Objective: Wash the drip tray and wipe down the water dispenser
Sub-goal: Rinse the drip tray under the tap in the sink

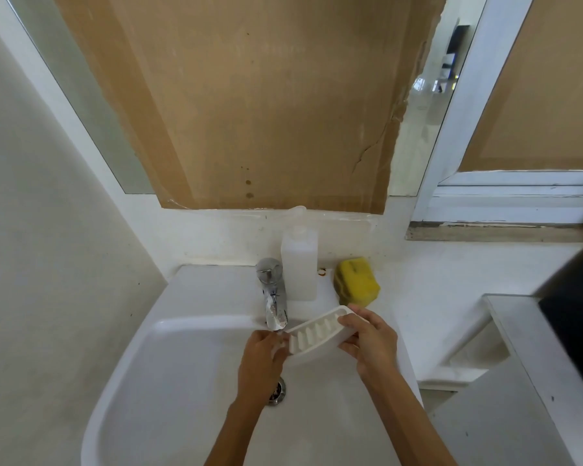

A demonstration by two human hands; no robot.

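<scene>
A white slotted drip tray (317, 332) is held tilted over the white sink (189, 364), its left end just under the chrome tap's (272, 290) spout. My right hand (371, 341) grips the tray's right end, fingers curled over its rim. At the tray's left end my left hand (263, 356) holds on with curled fingers, right below the spout. Whether water is running is hard to tell. The water dispenser is not in view.
A white plastic bottle (299, 264) stands behind the tap. A yellow sponge (356, 280) lies on the counter to its right. The drain (277, 391) sits below my left wrist. Cardboard covers the mirror above; a window frame and a grey ledge are at right.
</scene>
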